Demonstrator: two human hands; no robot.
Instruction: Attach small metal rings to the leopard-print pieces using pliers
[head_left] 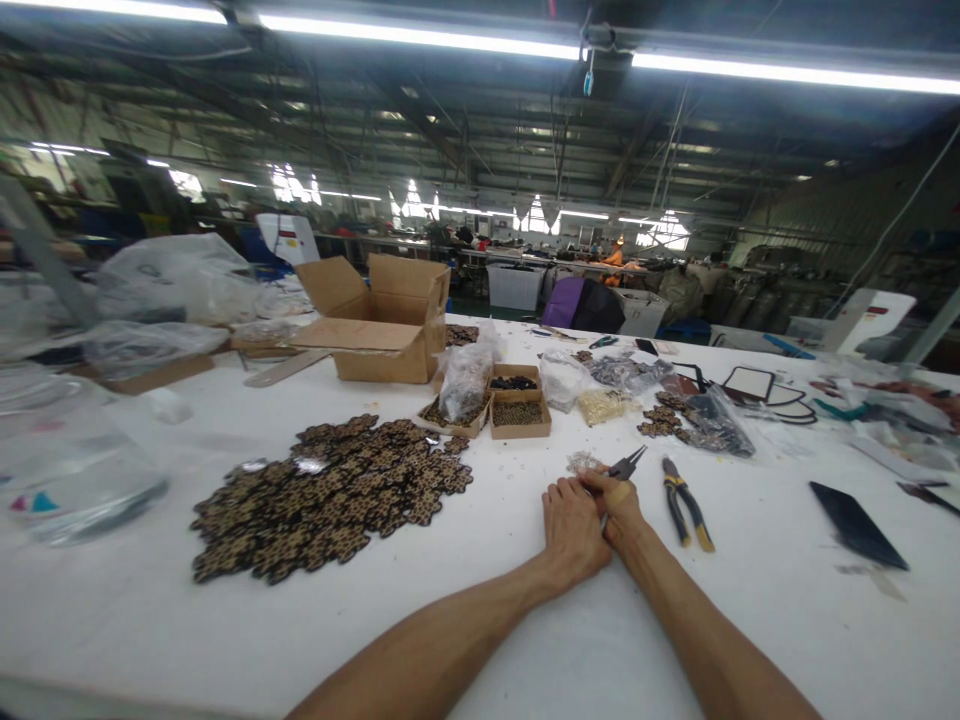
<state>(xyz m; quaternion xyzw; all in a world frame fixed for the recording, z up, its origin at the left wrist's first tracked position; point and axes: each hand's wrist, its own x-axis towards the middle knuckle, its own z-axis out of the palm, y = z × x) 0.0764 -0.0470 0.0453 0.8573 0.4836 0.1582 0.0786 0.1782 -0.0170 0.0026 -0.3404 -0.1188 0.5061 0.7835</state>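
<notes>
My left hand [571, 525] and my right hand [619, 506] meet over the white table [480, 620]. From my right hand the dark jaws of needle-nose pliers [627, 464] point up and right; their handles are mostly hidden in the palm. The fingers of my left hand are curled closed against the right, and whatever they pinch is hidden. Just beyond my fingertips lies a small pile of tiny silvery pieces [583, 461]. Pliers with black and yellow handles [685, 508] rest to the right. Flat brown-and-black flower-shaped pieces [337, 495] form a large heap on the left.
Small cardboard trays [520, 428] of little parts stand ahead, beside an open cardboard box [382, 345]. A bag of gold-coloured bits [602, 406] and a plastic bag [720, 420] lie farther right. A dark flat rectangular object [859, 525] is at the right, a clear plastic bag [75, 470] at the left.
</notes>
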